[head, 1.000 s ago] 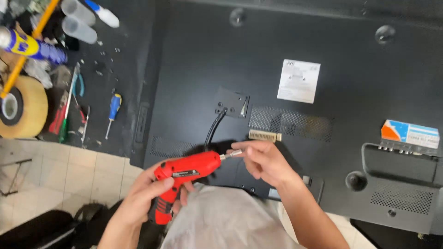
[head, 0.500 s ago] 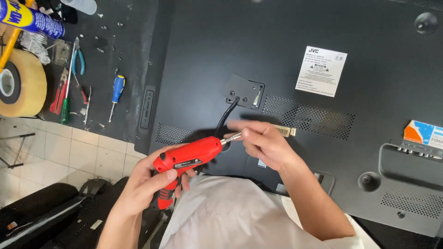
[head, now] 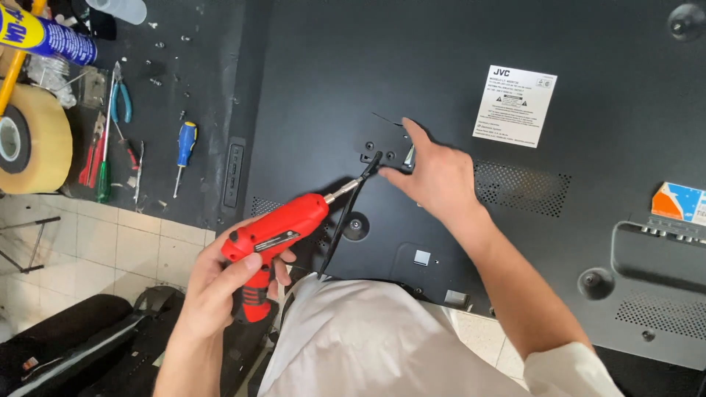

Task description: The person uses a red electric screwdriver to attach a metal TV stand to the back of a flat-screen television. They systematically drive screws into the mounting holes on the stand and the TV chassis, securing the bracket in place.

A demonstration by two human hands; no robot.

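Head view, read from left to right. At far left, around 9 o'clock: big roll of tan tape (head: 26, 140) lying flat on the dark surface (head: 158, 88). Above it, toward 10 o'clock: blue and yellow spray can (head: 45, 35), on its side. Just right of the tape: red-handled tool (head: 92, 158) and green-handled screwdriver (head: 103, 176), then pliers with blue handles (head: 118, 94), then small screwdriver with blue and yellow handle (head: 184, 147), all lying loose and apart from each other. Some tiny screws scattered near them, too small to count.

Lower, near 7 o'clock: left hand (head: 220, 283), grip clenched around the handle of red electric screwdriver (head: 276, 242). Body of the tool tilted, metal bit (head: 346, 190) pointing up toward 1 o'clock, its tip close to a black cable (head: 346, 220). Cannot tell if tip touches the panel.

At center and across the whole right half: black back panel of a television (head: 441, 59), lying face down. Right hand (head: 434, 176) at the center, palm down, fingers stretched toward 11 o'clock, fingertips resting at a small square bracket (head: 386, 147) where the cable enters. Grip released, nothing held inside it.

Further right, about 2 o'clock: white label (head: 515, 106) on the panel. At 3 o'clock edge: orange and blue sticker (head: 680, 202). Below, at 6 o'clock: white shirt (head: 368, 345) of the person.
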